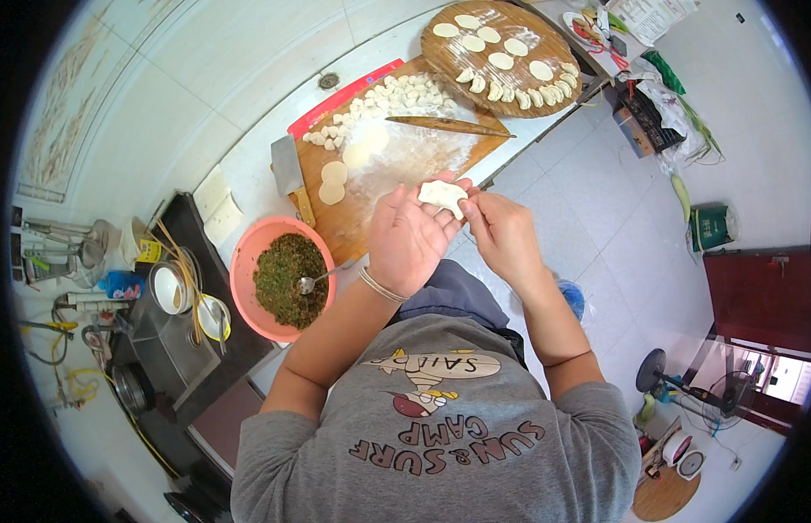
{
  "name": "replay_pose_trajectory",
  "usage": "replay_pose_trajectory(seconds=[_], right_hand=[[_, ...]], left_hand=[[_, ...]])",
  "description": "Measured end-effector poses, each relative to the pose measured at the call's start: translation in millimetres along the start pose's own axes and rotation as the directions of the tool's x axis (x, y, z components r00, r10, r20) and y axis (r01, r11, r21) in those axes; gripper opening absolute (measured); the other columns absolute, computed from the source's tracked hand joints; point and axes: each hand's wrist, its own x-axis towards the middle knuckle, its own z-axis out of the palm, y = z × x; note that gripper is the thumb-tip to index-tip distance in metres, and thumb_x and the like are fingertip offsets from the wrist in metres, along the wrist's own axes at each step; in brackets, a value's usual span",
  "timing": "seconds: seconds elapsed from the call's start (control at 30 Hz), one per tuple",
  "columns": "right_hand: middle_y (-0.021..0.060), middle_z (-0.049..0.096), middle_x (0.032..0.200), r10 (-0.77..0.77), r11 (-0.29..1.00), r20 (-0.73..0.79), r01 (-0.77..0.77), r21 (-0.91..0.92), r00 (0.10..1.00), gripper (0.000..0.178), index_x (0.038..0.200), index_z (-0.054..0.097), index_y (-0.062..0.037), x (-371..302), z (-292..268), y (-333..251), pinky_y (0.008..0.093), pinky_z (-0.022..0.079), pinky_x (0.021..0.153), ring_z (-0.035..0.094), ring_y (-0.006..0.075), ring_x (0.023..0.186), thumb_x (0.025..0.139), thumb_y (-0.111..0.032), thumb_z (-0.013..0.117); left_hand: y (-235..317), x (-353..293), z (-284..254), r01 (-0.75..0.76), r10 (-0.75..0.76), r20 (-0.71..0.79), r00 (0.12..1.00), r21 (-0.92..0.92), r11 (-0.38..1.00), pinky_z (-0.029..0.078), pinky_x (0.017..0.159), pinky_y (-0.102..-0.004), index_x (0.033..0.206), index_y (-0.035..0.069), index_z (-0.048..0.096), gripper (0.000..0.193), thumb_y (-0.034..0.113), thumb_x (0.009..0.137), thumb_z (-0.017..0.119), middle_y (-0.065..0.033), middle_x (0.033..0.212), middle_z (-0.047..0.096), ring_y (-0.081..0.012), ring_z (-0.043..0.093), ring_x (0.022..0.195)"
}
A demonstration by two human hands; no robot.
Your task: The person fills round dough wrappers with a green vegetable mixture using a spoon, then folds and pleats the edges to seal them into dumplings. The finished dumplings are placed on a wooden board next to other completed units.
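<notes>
Both hands, the left hand (408, 235) and right hand (501, 231), pinch a folded dumpling (443, 195) between their fingertips above the floured wooden board (405, 161), beside the pink bowl (248, 261) of green filling (288, 279) and spoon (318, 279).

Dumpling (443, 195) sits between my left hand (410, 237) and right hand (503, 234), both touching it, over the near edge of the cutting board (397, 166). On the board: dough pieces (379, 100) in a heap at the far side, flat wrappers (334, 180) toward the left, rolling pin (445, 126) on the right. Cleaver (288, 174) on the board's left edge. Round tray (501, 54) beyond the board, far right, with wrappers and folded dumplings (519, 90) on it. Filling bowl (279, 279) near-left of the board, spoon (323, 277) in it. Sink (174, 349) further left.
</notes>
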Motion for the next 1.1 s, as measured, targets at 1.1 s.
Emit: replay_pose_trajectory(seconds=[1.1], right_hand=[[0.0096, 0.064, 0.088, -0.331, 0.943, -0.112, 0.333, 0.003, 0.937, 0.026, 0.095, 0.066, -0.0046, -17, -82, 49, 0.0311, 0.051, 0.066, 0.063, 0.024, 0.08, 0.072, 0.005, 0.063]], left_hand=[[-56, 23, 32, 0.048, -0.048, 0.04, 0.998, -0.005, 0.999, 0.024, 0.111, -0.0438, 0.129, -0.007, 0.037, 0.063, 0.041, 0.09, 0.042, -0.0283, 0.135, 0.036, -0.0331, 0.033, 0.131]])
